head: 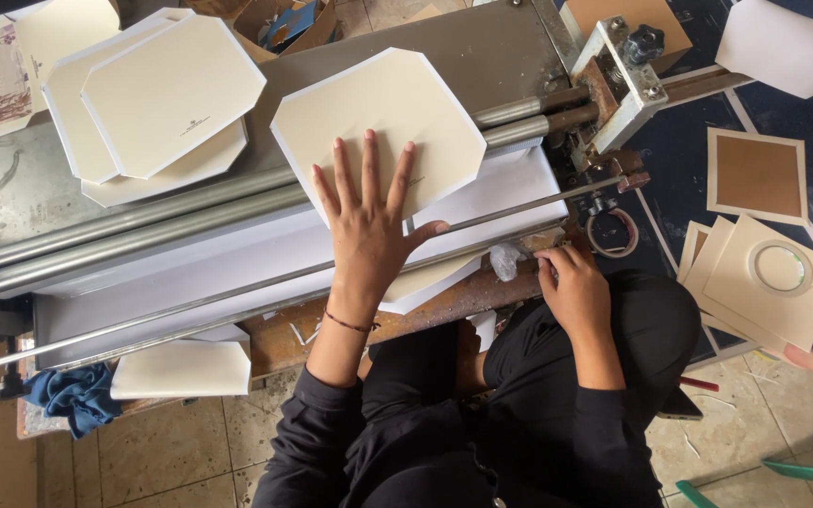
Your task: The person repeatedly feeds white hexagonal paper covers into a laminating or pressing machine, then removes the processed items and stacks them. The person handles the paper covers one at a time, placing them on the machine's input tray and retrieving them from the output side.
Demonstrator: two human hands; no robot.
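Here the left hand (369,221) lies flat, fingers spread, pressing the cream octagonal cardboard panel (378,122), which extends away from its fingertips across the grey metal rollers (143,212). To its right, the right hand (571,287) curls at the machine's edge; its grasp is hidden.

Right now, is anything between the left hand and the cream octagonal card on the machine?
Nothing visible. The left hand lies flat, fingers spread, directly on the cream octagonal card. A thin metal rod crosses the card's lower part beside the thumb. The right hand rests at the machine's edge.
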